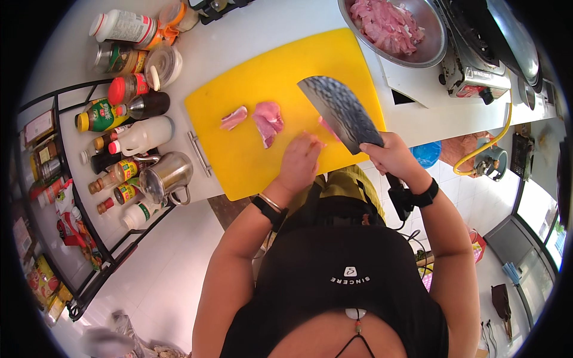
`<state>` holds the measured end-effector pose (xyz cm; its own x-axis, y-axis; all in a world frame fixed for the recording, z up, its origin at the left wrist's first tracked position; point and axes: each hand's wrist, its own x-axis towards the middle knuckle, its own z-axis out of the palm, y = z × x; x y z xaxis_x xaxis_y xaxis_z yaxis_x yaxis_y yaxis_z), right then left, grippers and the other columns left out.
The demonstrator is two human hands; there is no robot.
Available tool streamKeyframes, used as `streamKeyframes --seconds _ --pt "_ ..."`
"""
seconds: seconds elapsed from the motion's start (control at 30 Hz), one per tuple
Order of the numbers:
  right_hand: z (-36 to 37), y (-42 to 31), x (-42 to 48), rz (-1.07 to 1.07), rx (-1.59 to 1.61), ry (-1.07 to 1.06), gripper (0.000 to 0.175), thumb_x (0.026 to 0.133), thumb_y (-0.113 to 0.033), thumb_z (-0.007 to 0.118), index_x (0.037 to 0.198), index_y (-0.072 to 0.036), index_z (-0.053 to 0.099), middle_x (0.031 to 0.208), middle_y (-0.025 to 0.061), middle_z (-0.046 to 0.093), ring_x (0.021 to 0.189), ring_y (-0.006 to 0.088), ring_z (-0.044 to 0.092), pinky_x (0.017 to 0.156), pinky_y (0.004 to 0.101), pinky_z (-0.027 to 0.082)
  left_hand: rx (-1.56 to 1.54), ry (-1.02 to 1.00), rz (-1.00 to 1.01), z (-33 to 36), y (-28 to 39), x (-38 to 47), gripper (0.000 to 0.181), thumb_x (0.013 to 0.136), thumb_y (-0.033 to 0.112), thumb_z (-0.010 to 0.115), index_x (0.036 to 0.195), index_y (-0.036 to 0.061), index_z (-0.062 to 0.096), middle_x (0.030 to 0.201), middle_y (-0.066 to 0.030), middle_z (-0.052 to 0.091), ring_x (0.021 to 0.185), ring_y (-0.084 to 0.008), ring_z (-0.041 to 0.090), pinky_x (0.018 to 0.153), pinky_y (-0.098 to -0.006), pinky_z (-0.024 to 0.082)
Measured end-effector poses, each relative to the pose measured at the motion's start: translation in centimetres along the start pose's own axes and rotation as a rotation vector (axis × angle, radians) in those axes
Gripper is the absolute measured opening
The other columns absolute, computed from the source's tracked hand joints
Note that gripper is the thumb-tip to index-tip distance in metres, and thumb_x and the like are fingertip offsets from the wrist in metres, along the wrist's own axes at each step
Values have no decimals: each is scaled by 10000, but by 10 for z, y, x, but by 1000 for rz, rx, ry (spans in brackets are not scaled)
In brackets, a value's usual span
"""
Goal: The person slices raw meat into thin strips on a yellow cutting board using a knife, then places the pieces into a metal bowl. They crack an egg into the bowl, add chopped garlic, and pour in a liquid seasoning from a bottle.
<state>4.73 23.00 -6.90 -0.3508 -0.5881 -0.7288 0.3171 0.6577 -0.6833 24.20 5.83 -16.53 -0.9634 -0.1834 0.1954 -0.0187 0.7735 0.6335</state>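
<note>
My right hand point(389, 156) grips the handle of a cleaver point(342, 112), its broad hammered blade tilted above the right part of a yellow cutting board point(322, 58). My left hand point(301, 161) rests at the board's near side, fingers bunched on a small piece of raw meat point(317, 141) that they mostly cover. A thin slice of meat point(329, 128) lies partly hidden under the blade. Left of the blade are a larger chunk of raw pink meat point(268, 120) and a smaller strip point(233, 118), apart from each other.
A steel bowl point(398, 60) with cut raw meat stands beyond the board's far right corner. Behind it is a gas stove point(476, 83) with a yellow hose point(506, 129). Bottles, jars and a steel pitcher point(168, 176) crowd the left side beside a black metal rack point(89, 215).
</note>
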Motion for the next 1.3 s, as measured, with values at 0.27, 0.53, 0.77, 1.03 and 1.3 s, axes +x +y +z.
streamKeyframes --seconds 0.27,0.53,0.77,1.03,1.3 --pt "-31 42 -7 101 171 70 188 925 -147 648 837 -6 560 536 5 473 392 99 432 400 273 384 -66 154 -103 11 -8 41 299 814 56 730 1066 -17 588 1072 -192 581 947 -381 580 816 -437 506" --pt "-27 91 -1 185 205 64 212 940 -145 647 782 -41 552 544 14 507 368 107 441 376 272 385 -154 53 -474 9 19 43 784 696 33 842 1351 -32 417 1227 -195 473 1026 -300 590 827 -357 541" --pt "17 68 26 139 202 -78 268 942 -153 639 727 -48 517 551 14 506 420 108 476 427 283 438 -304 158 -509 18 24 63 892 713 -12 828 1466 1 350 1234 -203 454 1019 -311 582 866 -352 552" --pt "-13 -2 -21 -92 244 49 234 927 -157 607 1071 27 619 657 32 577 489 105 540 474 279 459 -266 315 -73 -33 64 160 511 789 -34 733 1281 27 610 1193 -175 508 1006 -284 600 834 -362 531" --pt "-56 -16 -59 -274 468 604 103 944 -62 591 874 -12 533 575 14 512 428 99 468 436 268 423 -85 320 32 -33 64 289 331 824 32 716 1153 45 685 1109 -151 668 864 -282 657 786 -340 533"
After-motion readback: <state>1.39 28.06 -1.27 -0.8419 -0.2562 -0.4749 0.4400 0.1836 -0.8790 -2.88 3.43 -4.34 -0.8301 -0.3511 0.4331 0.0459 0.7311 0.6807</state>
